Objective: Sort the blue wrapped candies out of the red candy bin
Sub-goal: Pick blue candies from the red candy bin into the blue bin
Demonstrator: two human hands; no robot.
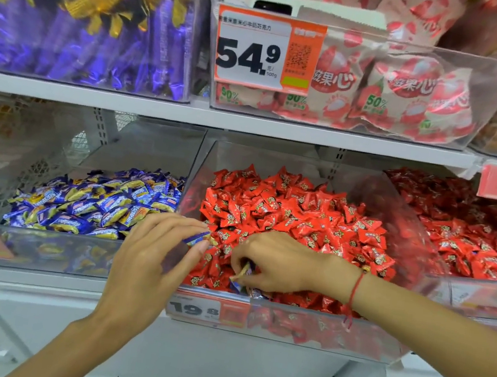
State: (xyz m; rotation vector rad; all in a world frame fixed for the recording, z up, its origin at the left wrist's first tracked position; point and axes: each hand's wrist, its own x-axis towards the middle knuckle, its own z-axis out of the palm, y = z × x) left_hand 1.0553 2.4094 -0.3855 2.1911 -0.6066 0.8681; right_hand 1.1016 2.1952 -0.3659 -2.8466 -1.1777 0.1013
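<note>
On white shelf (pixel 218 118) — red candy bin (pixel 301 326) | hands: left (pixel 151 257), right (pixel 277 266) each pinch blue candy

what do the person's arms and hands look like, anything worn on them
Both forearms are bare, with no sleeves in view. The right hand has a thin red string bracelet at the wrist, its loose end hanging down. The left hand shows no ring, watch or band. No gloves on either.
</note>
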